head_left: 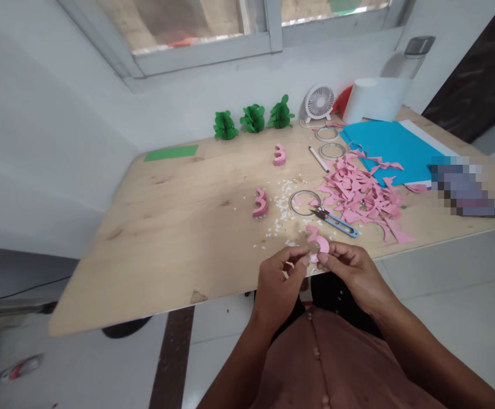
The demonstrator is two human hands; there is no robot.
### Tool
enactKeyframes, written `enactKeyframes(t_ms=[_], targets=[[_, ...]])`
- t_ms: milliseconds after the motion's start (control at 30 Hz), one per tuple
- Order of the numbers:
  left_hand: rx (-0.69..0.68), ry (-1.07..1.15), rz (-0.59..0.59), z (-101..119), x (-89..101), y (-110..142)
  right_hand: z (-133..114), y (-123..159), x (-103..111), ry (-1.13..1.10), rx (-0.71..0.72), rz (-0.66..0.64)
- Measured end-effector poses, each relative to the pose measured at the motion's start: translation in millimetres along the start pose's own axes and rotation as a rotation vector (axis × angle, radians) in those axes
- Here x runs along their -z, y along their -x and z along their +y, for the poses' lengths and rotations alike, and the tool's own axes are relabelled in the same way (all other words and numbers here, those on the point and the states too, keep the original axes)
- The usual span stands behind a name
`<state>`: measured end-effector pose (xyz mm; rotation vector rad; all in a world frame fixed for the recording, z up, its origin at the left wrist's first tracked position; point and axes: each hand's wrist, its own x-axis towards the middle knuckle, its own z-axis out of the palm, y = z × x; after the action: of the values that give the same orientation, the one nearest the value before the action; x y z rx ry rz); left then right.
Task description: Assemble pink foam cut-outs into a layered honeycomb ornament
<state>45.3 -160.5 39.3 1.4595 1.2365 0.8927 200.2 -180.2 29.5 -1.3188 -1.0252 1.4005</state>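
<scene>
pale wooden surface, pink scraps on its right. at the near edge the right hand pinches a curved pink piece; the left hand has fingertips at its left side, grip unclear. seemingly fine fingerwork, calling next for light, steady pressure. forearms converge forward.

This place looks like a small craft workshop: on the wooden desk there are pink paper scraps, thread snips and green paper figures.
</scene>
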Motion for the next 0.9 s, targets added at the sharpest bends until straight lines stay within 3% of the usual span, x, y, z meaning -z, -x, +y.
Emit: enactKeyframes(t_ms=[267, 567, 900], targets=[[0.189, 0.314, -0.105, 4, -1.3, -6, -2, 1, 2, 0.018, 0.001, -0.040], [0.222, 0.288, -0.226, 13, 6.0, -9, -8, 1, 5, 0.036, -0.016, -0.095], [0.182, 0.297, -0.263, 9, 7.4, -11, -8, 0, 6, -0.003, -0.034, -0.164]])
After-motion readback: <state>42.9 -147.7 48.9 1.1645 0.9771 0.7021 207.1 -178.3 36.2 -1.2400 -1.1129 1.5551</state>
